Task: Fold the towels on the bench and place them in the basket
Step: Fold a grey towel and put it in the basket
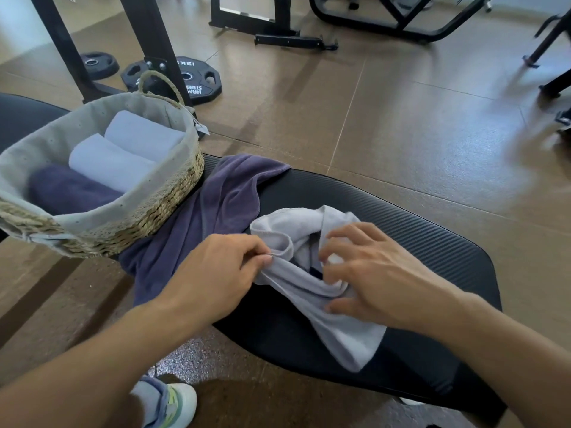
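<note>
A crumpled light grey towel [333,319] lies on the black padded bench [432,251]. My left hand [216,270] pinches its hemmed edge between thumb and forefinger. My right hand [370,279] rests on the bunched middle of the same towel, fingers curled into the folds. A dark purple towel [210,211] is spread unfolded on the bench's left part, partly under the woven basket [160,208]. The basket, lined with grey cloth, holds two rolled light towels [123,149] and one rolled dark towel [65,189].
Black weight plates [188,78] lie on the brown floor behind the basket, beside a black rack leg [145,38]. More black gym frames [386,23] stand at the back and right. My shoe [173,403] is on the floor below the bench.
</note>
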Demonstrator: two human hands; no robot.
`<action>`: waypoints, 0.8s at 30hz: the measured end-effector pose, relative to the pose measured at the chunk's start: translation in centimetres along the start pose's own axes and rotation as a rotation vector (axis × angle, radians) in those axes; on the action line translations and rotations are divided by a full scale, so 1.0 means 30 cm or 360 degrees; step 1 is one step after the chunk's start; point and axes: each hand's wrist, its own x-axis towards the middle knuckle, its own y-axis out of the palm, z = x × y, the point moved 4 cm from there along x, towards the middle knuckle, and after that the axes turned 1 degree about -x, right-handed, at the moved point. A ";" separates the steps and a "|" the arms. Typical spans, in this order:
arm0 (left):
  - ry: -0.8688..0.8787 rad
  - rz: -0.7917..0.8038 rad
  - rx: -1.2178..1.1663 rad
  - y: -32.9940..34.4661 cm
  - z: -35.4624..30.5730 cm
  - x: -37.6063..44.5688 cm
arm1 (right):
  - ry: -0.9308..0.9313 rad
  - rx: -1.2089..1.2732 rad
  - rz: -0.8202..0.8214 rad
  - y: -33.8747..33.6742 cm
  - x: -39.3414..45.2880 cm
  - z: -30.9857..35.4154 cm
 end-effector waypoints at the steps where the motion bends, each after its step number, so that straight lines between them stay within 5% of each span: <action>1: 0.0016 -0.0035 0.0021 -0.008 0.006 0.011 | -0.0072 -0.0010 -0.0002 -0.002 -0.004 0.036; 6: -0.0001 -0.0231 0.0119 -0.070 0.033 0.064 | -0.0324 0.0265 -0.0062 0.004 -0.030 0.134; 17: -0.0257 -0.0390 0.0049 -0.159 0.140 0.126 | -0.0020 0.0491 -0.0348 -0.089 -0.115 -0.073; 24: -0.0218 -0.0379 0.0086 -0.165 0.134 0.141 | 0.0334 0.0363 -0.0306 -0.098 -0.162 -0.204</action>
